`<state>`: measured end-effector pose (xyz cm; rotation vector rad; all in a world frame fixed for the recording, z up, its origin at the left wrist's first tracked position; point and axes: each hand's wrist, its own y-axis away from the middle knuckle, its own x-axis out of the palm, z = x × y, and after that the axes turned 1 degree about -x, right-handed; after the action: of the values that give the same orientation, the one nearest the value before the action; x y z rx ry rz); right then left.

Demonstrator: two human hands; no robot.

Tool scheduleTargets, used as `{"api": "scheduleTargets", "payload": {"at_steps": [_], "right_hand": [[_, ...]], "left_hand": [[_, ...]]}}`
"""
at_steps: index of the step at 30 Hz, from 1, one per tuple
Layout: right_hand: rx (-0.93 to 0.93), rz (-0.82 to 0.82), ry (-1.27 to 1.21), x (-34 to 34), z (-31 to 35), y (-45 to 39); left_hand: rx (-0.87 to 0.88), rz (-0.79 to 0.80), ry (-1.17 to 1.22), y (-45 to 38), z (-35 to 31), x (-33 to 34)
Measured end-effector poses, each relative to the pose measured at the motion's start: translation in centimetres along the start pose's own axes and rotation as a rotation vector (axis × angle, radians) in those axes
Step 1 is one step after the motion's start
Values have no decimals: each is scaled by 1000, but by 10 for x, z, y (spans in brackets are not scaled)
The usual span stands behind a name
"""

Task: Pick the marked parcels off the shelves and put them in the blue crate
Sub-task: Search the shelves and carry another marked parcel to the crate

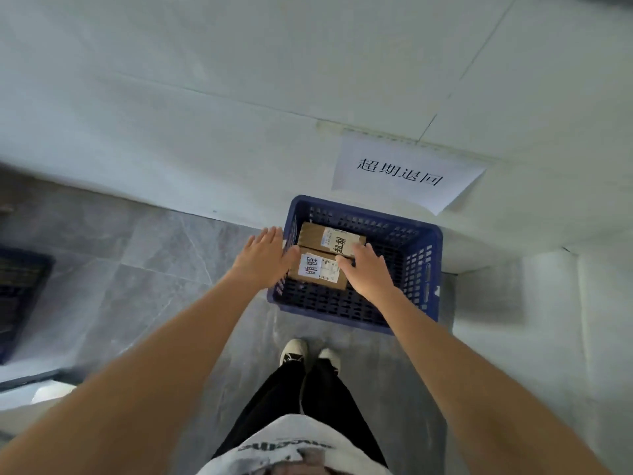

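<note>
From my view down over the arms, my shoes [310,353] stand on the grey floor [164,269] just short of the blue crate [419,279]. Both hands reach into it. The left hand [265,258] hangs over the crate's left rim with straight, spread fingers, gripping nothing. The right hand [368,270] lies with relaxed fingers on the right end of the near parcel [317,270], apparently touching it rather than clasping it. That parcel sits flat on the crate bottom, white marked label up, and the far parcel [330,238] lies just beyond it, touching along their long sides.

I judge this is the setting-down step. To finish it well, I would leave the near parcel flat against its neighbour, labels showing, then lift both hands straight up clear of the rim.

The crate's right half stays free for more. A second dark crate [20,296] sits far left, well apart. Beyond, a paper sign [407,173] hangs on the white wall [205,97]; nothing blocks withdrawal.
</note>
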<state>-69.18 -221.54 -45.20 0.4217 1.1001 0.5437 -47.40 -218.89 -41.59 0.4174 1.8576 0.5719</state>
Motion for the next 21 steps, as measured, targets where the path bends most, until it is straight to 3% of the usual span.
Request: {"api": "scheduleTargets", "payload": {"at_steps": [8,21], "right_hand": [[-161,78,101,-22,67,42],[-518,254,364,25,185,116]], "left_hand": [[-156,-78,41,84,36,-26],[-501,-258,303,269,97,27]]}}
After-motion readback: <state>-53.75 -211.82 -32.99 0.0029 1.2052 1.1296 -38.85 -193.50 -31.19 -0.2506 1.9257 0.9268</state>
